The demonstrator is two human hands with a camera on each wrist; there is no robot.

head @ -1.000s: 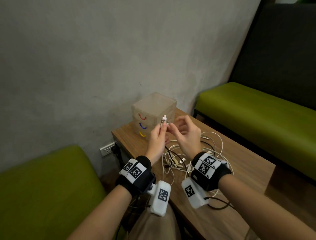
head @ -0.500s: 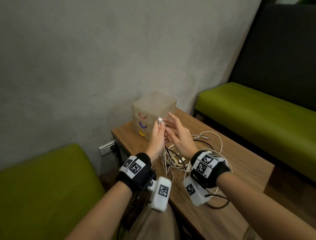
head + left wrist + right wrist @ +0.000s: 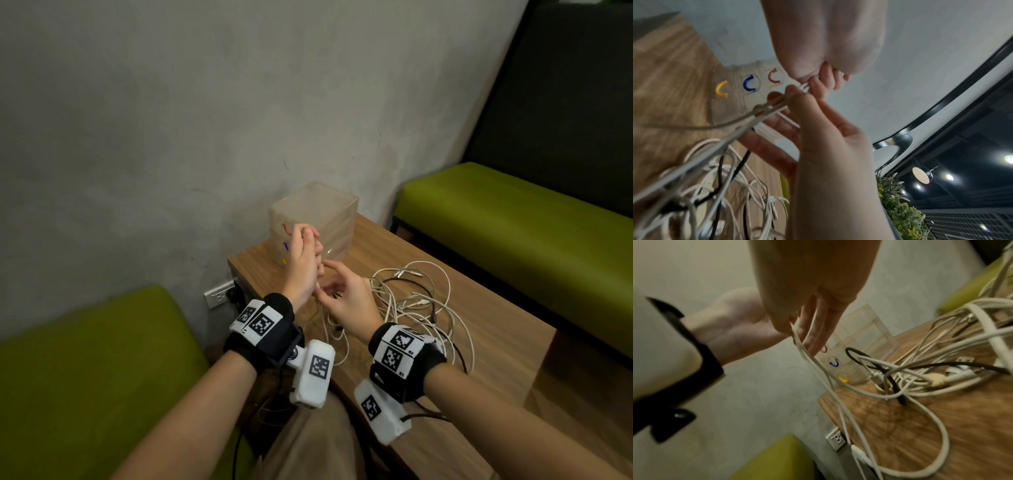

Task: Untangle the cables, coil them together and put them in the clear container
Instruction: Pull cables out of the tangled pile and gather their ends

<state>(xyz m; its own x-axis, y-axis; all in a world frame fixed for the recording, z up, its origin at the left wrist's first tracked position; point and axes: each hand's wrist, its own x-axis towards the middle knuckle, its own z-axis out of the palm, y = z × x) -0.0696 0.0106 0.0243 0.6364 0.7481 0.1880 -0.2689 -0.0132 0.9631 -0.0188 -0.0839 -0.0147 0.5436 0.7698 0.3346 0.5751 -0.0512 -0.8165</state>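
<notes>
A clear drawer container (image 3: 337, 209) with red, blue and yellow handles stands at the table's far corner. My left hand (image 3: 305, 234) is raised in front of it and pinches the end of a white cable (image 3: 804, 85). Just below, my right hand (image 3: 323, 279) holds that cable's strands (image 3: 818, 366) between thumb and fingers. From there they run down to the tangle of white and black cables (image 3: 411, 301) on the table. The left wrist view shows the strands taut between both hands, with the right hand (image 3: 787, 97) under the left hand (image 3: 818, 81).
The wooden table (image 3: 486, 346) is small, with its edges close on all sides. Green benches (image 3: 513, 212) flank it on the left and right. A wall outlet (image 3: 219, 297) sits low beside the table's left edge. The grey wall is right behind the container.
My left hand has lifted the cable end up towards the container. My right hand has left the plug and slid down the strands towards the pile.
</notes>
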